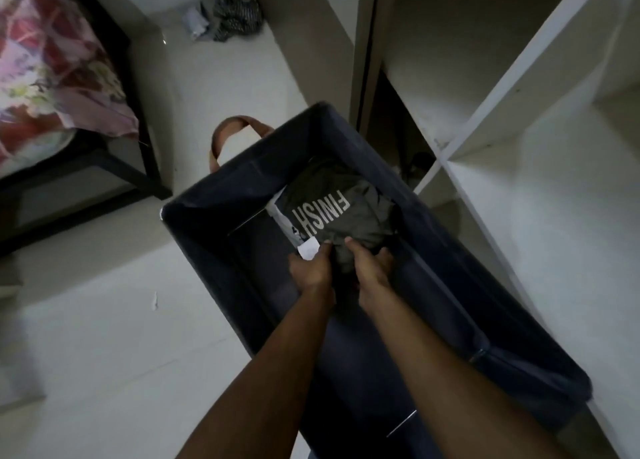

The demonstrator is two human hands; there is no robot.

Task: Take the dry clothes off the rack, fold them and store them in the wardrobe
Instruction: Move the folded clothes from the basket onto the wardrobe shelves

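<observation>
A folded dark grey shirt (pixel 341 213) printed with the word FINISH lies at the bottom of a deep dark blue fabric basket (pixel 214 251) with a brown handle. A white folded garment (pixel 289 223) shows under its left side. Both my arms reach down into the basket. My left hand (pixel 311 268) grips the near edge of the stack, fingers curled on the grey shirt beside a white tag. My right hand (pixel 369 263) grips the same near edge of the grey shirt just to the right. The white wardrobe shelves (pixel 540 168) stand open at the right.
A bed with a floral pink and red cover (pixel 52 67) on a dark frame stands at the left. A small heap of patterned cloth (pixel 230 17) lies on the pale floor at the far wall. A scrap of white paper (pixel 155 299) lies on the floor at left.
</observation>
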